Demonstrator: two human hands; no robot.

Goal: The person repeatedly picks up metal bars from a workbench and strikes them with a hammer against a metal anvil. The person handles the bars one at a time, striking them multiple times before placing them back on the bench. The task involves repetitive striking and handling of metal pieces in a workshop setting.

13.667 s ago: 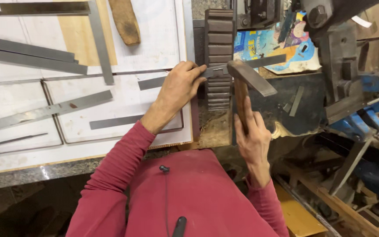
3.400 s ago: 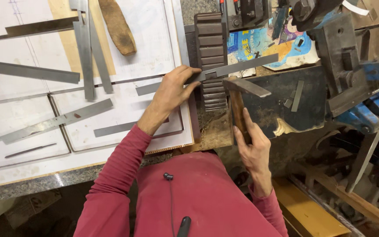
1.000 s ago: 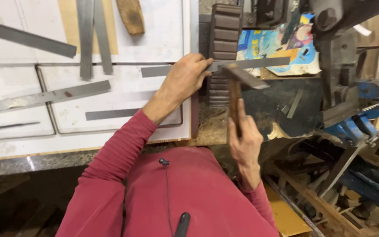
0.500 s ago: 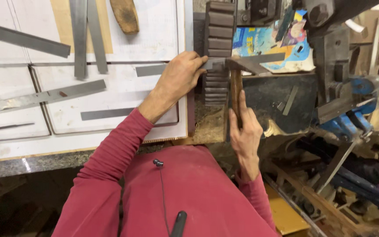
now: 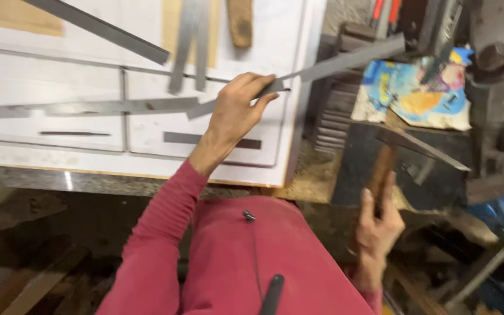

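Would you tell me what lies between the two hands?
In the head view, the white board's edge and a sawdust-strewn bench corner separate left hand from right hand.

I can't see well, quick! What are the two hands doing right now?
Left hand: closed, pinching a long flat metal strip.
Right hand: closed around the wooden handle of a hammer.
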